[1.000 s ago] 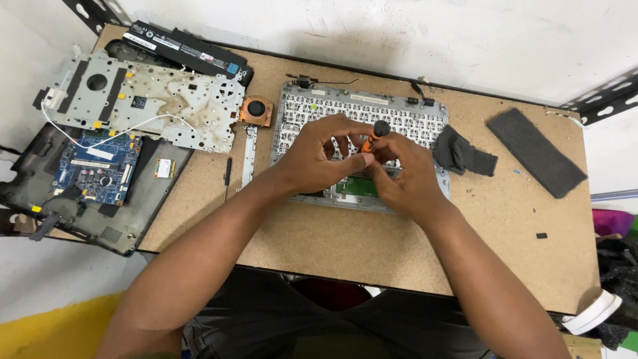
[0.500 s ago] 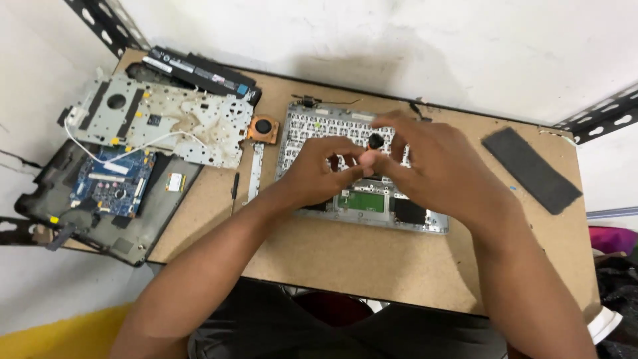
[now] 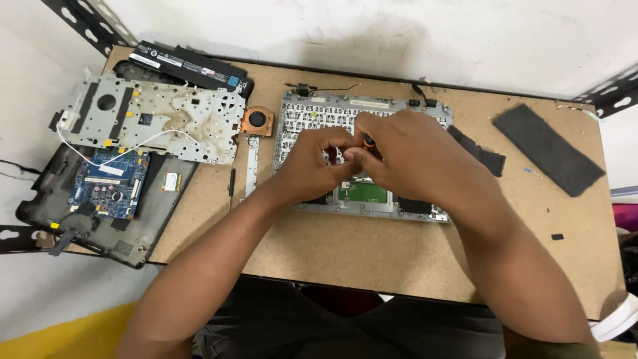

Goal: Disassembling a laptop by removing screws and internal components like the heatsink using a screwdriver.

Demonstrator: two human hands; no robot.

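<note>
**Both hands on screwdriver over laptop palmrest**

While both hands meet over the grey laptop palmrest frame [image 3: 312,110], the right hand [image 3: 412,149] is curled closed around a screwdriver [image 3: 366,141] with an orange-and-black handle; the left hand [image 3: 316,163] pinches at its lower end, fingers closed. Frame lies directly beneath the hands on the table [image 3: 372,252]. Left of the left hand: copper fan [image 3: 256,121], metal chassis plate [image 3: 149,119], blue motherboard [image 3: 106,183]. Right of the right hand: dark foam strip [image 3: 548,147].

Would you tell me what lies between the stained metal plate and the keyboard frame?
In the head view, a copper fan and a narrow metal strip lie between them.
</note>
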